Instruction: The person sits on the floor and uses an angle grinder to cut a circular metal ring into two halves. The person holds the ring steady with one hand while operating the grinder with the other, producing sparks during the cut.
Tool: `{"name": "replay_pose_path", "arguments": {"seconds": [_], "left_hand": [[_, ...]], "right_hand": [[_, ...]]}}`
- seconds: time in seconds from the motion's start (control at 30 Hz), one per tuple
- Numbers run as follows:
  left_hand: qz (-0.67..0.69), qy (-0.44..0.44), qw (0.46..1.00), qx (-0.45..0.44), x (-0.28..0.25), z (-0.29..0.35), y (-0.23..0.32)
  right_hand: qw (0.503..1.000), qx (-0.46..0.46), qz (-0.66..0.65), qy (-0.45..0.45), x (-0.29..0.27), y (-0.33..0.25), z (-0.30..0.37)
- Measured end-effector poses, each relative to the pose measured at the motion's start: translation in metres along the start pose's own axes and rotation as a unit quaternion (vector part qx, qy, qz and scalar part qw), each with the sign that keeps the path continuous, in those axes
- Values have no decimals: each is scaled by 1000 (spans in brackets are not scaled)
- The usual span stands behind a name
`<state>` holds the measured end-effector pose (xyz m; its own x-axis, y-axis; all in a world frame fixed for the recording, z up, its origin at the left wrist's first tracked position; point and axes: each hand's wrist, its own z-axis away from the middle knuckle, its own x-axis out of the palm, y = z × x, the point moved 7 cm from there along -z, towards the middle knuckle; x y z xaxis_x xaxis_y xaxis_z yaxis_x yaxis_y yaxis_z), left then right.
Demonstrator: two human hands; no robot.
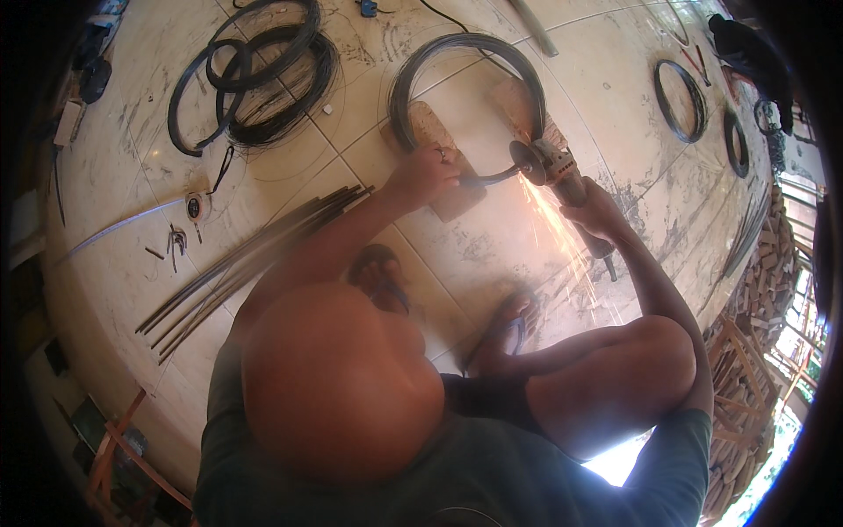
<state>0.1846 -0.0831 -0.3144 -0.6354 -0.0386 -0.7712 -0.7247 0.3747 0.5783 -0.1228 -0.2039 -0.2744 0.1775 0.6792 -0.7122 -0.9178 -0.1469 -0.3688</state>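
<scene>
Wire coil [401,92]: dark, many-stranded, wound into a broad ring and lying across two wooden blocks [432,127]; its near side, seen from where I stand, gathers into a thick dark bundle that runs to the grinder's disc. Angle grinder [572,187]: greyish body slanting from the ring's near right side back toward the worker, darker at its rear end; its round cutting disc [520,153] meets the bundle, and bright orange sparks [546,211] stream back along the body.
</scene>
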Motion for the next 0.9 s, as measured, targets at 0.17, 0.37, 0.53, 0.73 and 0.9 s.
{"name": "replay_pose_path", "arguments": {"seconds": [0.17, 0.37, 0.53, 0.73, 0.9], "left_hand": [[-1, 8, 1000, 12, -1, -4, 3], [4, 10, 1000, 9, -2, -1, 2], [-9, 4, 1000, 15, -1, -4, 5], [-2, 12, 1000, 11, -2, -3, 5], [-18, 11, 1000, 21, -2, -2, 5]], "right_hand": [[1000, -17, 16, 12, -1, 7, -2], [1000, -17, -8, 11, 2, 4, -3], [999, -37, 16, 18, 4, 14, -8], [1000, -16, -6, 23, 4, 8, -5], [1000, 2, 0, 9, 0, 2, 3]]}}
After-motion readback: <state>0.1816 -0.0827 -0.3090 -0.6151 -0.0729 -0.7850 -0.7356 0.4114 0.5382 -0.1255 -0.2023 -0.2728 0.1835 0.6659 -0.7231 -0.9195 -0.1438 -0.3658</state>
